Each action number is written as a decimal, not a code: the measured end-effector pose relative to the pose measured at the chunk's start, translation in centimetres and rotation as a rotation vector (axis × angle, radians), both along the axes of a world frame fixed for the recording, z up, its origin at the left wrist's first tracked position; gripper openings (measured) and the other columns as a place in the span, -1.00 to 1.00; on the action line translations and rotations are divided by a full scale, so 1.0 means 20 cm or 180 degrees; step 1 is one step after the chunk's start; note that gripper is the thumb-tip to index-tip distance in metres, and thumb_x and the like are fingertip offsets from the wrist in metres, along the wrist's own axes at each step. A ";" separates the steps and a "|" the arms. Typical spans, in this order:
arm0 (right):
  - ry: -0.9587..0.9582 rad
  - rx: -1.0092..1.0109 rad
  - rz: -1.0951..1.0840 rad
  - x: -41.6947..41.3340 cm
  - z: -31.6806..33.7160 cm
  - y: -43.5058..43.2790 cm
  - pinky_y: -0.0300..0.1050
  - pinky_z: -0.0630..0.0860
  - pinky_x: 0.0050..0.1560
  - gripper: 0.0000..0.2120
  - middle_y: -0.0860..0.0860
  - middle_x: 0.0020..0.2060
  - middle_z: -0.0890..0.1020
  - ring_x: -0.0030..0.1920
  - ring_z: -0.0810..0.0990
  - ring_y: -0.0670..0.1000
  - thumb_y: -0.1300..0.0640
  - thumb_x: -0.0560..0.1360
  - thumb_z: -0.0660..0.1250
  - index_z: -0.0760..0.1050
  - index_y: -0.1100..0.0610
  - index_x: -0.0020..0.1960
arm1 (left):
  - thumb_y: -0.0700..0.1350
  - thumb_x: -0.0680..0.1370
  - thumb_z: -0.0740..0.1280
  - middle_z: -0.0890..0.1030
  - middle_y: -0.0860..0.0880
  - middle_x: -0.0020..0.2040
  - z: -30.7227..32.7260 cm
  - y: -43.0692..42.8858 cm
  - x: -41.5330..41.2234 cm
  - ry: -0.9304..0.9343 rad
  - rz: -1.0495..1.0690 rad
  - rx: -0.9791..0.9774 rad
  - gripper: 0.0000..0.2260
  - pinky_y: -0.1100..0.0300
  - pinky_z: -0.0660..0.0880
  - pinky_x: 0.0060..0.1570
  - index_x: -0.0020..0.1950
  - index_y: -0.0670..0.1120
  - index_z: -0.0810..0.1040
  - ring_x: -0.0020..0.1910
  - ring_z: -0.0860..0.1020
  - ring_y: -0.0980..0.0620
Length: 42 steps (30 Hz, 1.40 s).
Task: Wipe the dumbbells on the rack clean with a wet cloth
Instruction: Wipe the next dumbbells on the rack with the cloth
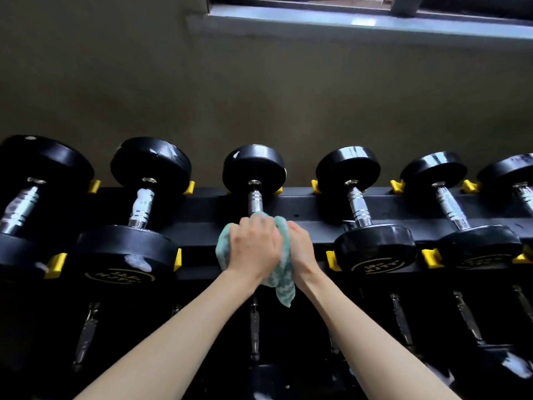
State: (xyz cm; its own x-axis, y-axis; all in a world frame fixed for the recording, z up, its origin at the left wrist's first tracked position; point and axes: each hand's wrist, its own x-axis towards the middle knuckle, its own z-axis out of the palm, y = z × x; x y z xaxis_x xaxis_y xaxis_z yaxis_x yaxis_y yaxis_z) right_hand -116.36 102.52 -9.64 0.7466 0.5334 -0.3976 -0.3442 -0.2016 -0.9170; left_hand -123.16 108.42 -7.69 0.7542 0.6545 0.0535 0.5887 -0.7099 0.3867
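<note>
both hands are clamping on the one cloth right now: my left hand is curling over the top, and my right hand is squeezing in from the side, fingers digging into the folds. i'm judging the cloth soft, limp and water-heavy, with a loose tail dangling below my wrists, so bunching it tight is making sense. the near end of the middle dumbbell is hiding under my grip, and its chrome handle is running away from my knuckles to the far head. it's looking heavy, rigid and slick when wet, so i'm reckoning on leaving it in the rack and wrapping the knurled handle just beyond my fingertips. left of my grip, the neighbouring dumbbell is wearing white foam.
</note>
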 end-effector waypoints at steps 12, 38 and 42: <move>-0.0268 -0.0302 0.0021 0.03 -0.12 -0.01 -0.23 0.30 -0.37 -0.58 -0.13 -0.53 0.36 -0.46 0.30 -0.12 0.18 0.61 0.10 0.22 0.04 -0.43 | -0.02 0.45 0.06 0.46 -0.04 -0.40 -0.08 0.10 -0.05 -0.0659 -0.0294 0.0528 -0.73 0.17 0.35 -0.42 -0.34 -0.11 0.43 -0.44 0.43 -0.09; 0.0383 0.0109 -0.0311 0.07 -0.29 0.01 -0.15 0.24 -0.37 -0.66 -0.02 -0.48 0.30 -0.45 0.24 -0.08 0.15 0.53 0.11 0.24 0.09 -0.43 | 0.00 0.56 -0.05 0.58 -0.16 -0.08 0.00 0.06 0.07 0.0047 -0.0090 0.0377 -0.60 0.07 0.32 -0.17 -0.10 -0.17 0.52 -0.11 0.53 -0.21; 0.0216 0.0049 -0.0121 0.01 -0.16 -0.02 -0.08 0.31 -0.28 -0.60 -0.04 -0.48 0.39 -0.41 0.34 -0.03 0.05 0.57 0.11 0.29 0.01 -0.45 | 0.03 0.42 0.11 0.49 -0.07 -0.43 -0.08 0.10 -0.04 -0.0564 -0.0191 0.0662 -0.68 0.13 0.39 -0.45 -0.35 -0.13 0.51 -0.48 0.46 -0.12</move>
